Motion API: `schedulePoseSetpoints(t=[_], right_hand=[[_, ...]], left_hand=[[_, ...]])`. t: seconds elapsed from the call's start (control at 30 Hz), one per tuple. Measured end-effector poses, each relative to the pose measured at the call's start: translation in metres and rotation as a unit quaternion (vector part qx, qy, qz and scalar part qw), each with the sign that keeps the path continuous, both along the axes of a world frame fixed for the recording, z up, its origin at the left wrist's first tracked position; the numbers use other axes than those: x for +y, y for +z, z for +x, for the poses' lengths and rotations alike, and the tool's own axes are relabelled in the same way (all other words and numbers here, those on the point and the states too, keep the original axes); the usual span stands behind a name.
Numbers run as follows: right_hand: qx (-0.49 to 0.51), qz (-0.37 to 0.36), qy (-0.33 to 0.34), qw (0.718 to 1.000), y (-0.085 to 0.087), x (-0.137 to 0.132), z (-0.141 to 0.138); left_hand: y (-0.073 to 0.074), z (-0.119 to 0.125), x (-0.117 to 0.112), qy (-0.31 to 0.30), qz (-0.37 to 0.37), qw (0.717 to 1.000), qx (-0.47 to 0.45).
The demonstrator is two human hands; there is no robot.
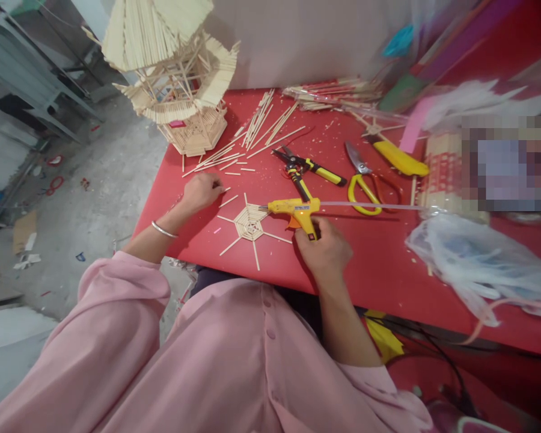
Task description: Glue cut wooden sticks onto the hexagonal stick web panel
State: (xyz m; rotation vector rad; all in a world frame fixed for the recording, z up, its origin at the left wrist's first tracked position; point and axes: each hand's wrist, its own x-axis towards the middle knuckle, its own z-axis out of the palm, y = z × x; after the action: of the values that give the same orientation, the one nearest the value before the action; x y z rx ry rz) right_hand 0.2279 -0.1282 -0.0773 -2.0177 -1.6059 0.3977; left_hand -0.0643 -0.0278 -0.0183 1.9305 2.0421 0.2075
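My right hand [327, 249] is wrapped round the handle of a yellow hot glue gun [295, 208], with a long glue stick [369, 205] coming out of its back. The nozzle points left, at the upper right edge of a web-shaped piece made of thin wooden sticks [251, 227], lying flat with spokes spreading outward. Left of this web, my left hand [202, 191] rests low over the red table, fingers curled and pinched at the end of a short wooden stick [226, 190]. Another short stick [228, 201] lies between that hand and the web.
A tiered stick-built pavilion model [193, 120] stands at the back left. Loose sticks [259, 123] lie behind the web. Pliers [318, 171], yellow-handled scissors [361, 180] and a yellow-handled tool [399, 157] lie farther right. A plastic bag [473, 258] sits at the table's right.
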Motion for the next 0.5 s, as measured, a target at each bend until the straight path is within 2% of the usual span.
schedulePoseSetpoints(t=[0.07, 0.23, 0.33, 0.4, 0.5], right_hand=[[0.000, -0.002, 0.002, 1.000, 0.000, 0.000, 0.000], [-0.004, -0.006, -0.001, 1.000, 0.000, 0.000, 0.000], [-0.006, -0.004, -0.003, 1.000, 0.000, 0.000, 0.000], [-0.005, -0.002, 0.002, 1.000, 0.001, 0.000, 0.001], [-0.005, -0.002, 0.006, 1.000, 0.001, 0.000, 0.000]], left_hand=[[0.000, -0.005, 0.006, -0.006, 0.022, 1.000, 0.003], [0.000, -0.002, 0.013, -0.062, -0.030, 0.996, 0.060], [0.003, 0.005, 0.012, -0.075, -0.032, 0.993, 0.086], [0.007, 0.010, 0.009, -0.082, -0.057, 0.995, 0.024], [0.012, 0.016, 0.000, -0.084, -0.117, 0.980, -0.139]])
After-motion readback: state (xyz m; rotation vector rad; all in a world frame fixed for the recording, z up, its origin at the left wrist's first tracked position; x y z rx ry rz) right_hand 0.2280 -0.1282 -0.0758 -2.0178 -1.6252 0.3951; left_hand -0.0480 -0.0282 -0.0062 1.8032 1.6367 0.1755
